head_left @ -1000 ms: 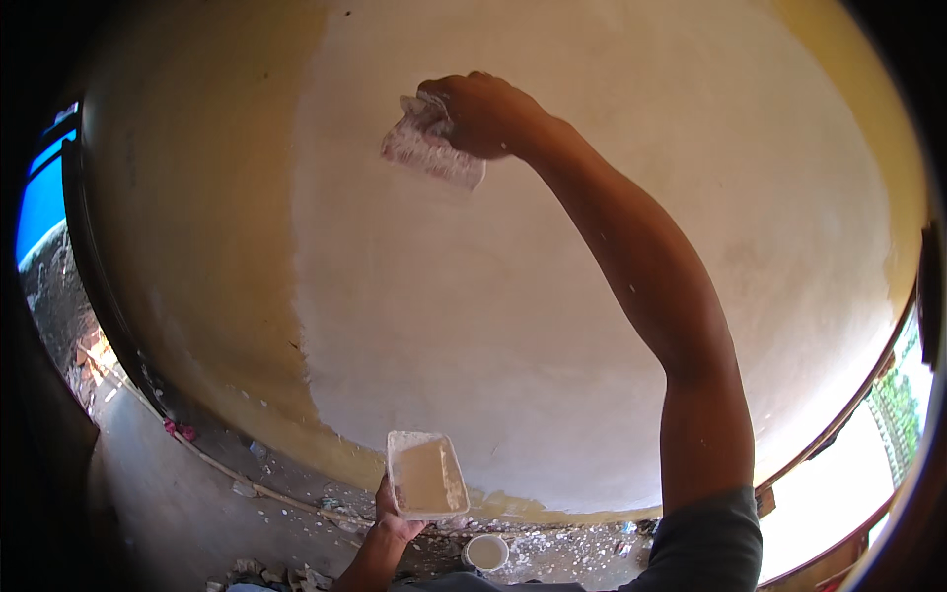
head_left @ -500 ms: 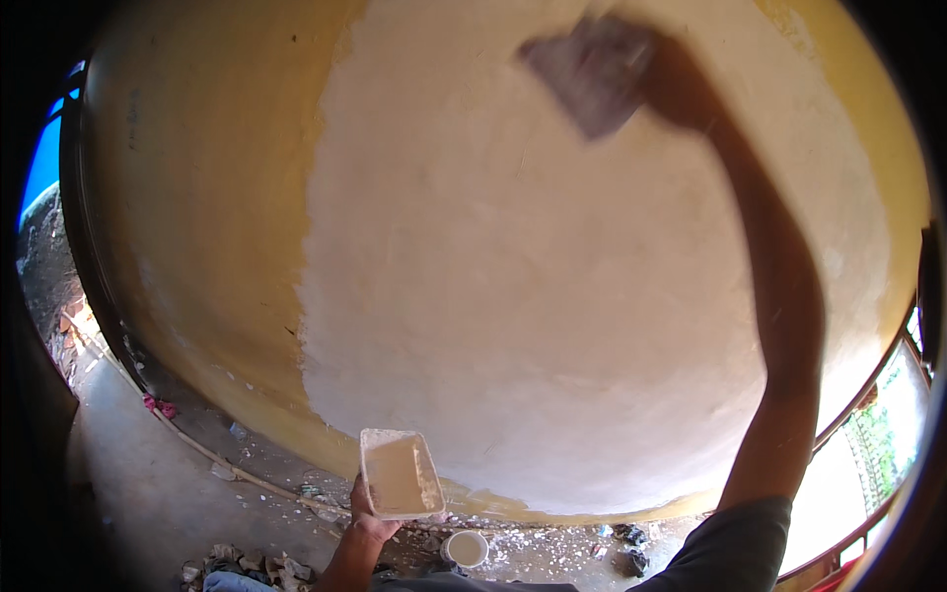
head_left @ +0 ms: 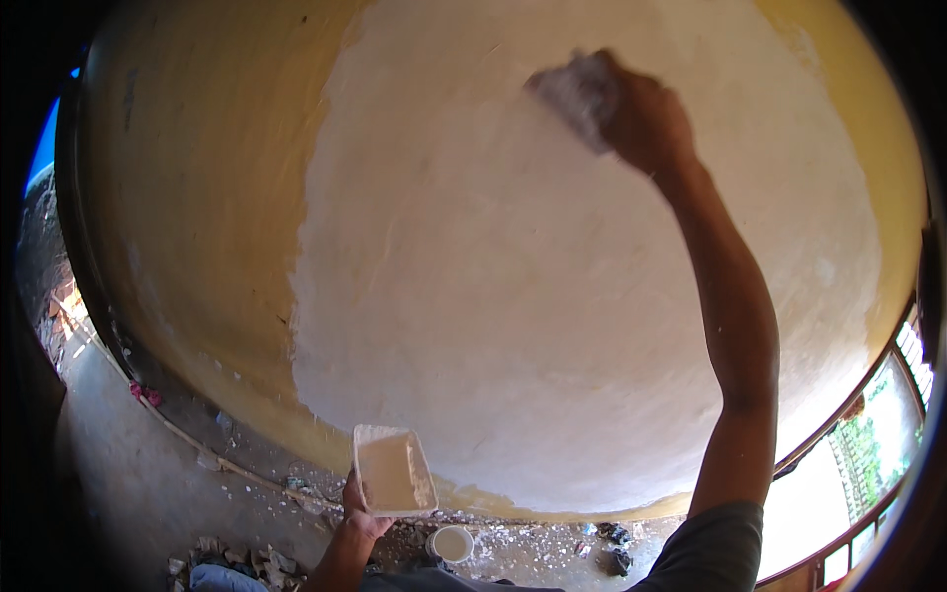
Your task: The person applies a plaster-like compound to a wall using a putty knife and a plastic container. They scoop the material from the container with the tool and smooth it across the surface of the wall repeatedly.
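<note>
Across the white patch (head_left: 493, 326) on a yellow wall (head_left: 207, 197), the right hand (head_left: 646, 118), clamped on a blurred scraper (head_left: 577, 102), has carried its work toward the patch's right edge, the left hand (head_left: 364, 517) gripping a tub (head_left: 383, 432).

This place looks like a building under renovation: a white coating (head_left: 493, 296) covers part of the yellow wall (head_left: 207, 227), and white spots (head_left: 513, 557) lie on the grey floor (head_left: 128, 474) near a bucket (head_left: 453, 544).

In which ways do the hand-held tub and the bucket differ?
The tub is rectangular, while the bucket is round. The left hand holds the tub, but the bucket stands on the floor. Both are pale and open at the top.
</note>
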{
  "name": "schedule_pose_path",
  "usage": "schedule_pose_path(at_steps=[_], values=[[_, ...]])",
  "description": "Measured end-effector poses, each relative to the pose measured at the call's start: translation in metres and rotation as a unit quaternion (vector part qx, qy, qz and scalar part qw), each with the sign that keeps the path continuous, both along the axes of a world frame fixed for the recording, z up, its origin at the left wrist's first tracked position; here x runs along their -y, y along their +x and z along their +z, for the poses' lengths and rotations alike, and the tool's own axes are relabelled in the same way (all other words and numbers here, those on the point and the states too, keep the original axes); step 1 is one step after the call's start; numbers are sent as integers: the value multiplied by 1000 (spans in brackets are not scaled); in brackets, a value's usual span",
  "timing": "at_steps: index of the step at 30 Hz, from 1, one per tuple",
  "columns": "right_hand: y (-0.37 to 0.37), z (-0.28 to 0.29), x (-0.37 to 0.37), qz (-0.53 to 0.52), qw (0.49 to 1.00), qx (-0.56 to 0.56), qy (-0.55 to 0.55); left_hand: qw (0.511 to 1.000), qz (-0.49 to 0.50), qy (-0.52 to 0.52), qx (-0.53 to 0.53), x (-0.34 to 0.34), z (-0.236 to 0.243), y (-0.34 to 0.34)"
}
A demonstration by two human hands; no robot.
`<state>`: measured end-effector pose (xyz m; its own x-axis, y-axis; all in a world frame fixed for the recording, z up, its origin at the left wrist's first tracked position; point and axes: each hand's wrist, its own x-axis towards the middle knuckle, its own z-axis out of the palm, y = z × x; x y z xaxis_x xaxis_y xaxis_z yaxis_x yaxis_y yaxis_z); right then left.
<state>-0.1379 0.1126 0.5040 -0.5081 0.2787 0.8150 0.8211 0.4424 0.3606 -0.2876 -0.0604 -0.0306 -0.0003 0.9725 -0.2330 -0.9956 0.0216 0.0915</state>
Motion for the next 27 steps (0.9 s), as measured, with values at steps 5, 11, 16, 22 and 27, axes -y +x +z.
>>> schedule_pose_path(at_steps=[5, 11, 16, 22, 27], values=[[-34, -24, -23, 127, 990, 61, -2, 1000, -7, 9, 0, -6, -27, -11], [-84, -21, -11, 44, 994, 93, 25, 1000, 18, 3, -20, -2, -13, -7], [-40, 61, -26, 136, 952, -115, 248, 1000, 7, -6, 10, -2, -14, -6], [-75, -65, -60, 296, 907, -299, -14, 999, 17, 42, 6, 0, -18, -12], [-37, -114, -22, 163, 878, -446, -53, 1000, 16, 11, 11, 2, -14, -11]])
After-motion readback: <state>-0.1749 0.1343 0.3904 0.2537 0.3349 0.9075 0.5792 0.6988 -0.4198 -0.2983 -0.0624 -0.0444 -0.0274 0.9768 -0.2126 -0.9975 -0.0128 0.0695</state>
